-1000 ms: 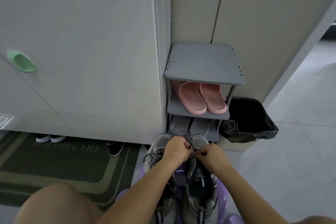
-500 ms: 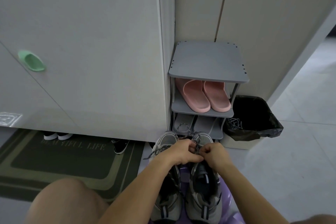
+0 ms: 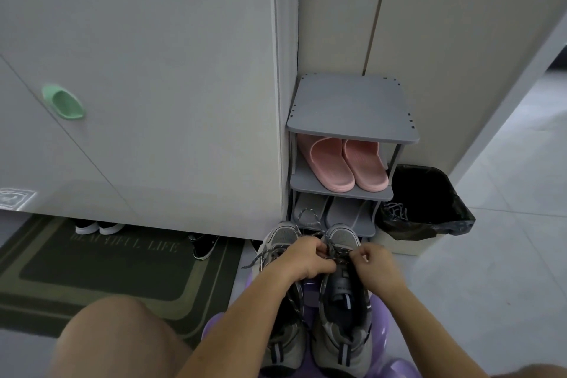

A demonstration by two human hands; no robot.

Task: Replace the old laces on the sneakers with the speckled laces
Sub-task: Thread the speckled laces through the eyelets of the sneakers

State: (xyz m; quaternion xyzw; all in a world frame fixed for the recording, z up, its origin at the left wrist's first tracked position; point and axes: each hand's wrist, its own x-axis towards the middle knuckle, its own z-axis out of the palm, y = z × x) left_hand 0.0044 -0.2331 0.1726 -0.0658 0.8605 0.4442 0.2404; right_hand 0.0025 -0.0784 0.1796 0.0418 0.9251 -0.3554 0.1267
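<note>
Two grey sneakers stand side by side on a purple stool (image 3: 379,321), toes pointing away from me. Speckled dark laces (image 3: 334,250) run over the right sneaker (image 3: 342,301). My left hand (image 3: 306,259) pinches the lace at the front of that shoe, and my right hand (image 3: 372,267) pinches the lace just to the right of it. The left sneaker (image 3: 283,236) carries speckled laces too, with loose ends trailing off its left side. A bundle of grey laces (image 3: 395,212) lies on the rim of the black-lined bin (image 3: 429,202).
A grey shoe rack (image 3: 352,113) stands just past the sneakers, with pink slippers (image 3: 346,163) on its middle shelf. White cabinet doors fill the left. A dark green doormat (image 3: 101,267) lies at lower left, with small shoes under the cabinet. My bare knee (image 3: 113,341) is at bottom left.
The view has shifted slightly. My hands stay on the right sneaker's lace and have drawn a little apart, the right hand moving to the right.
</note>
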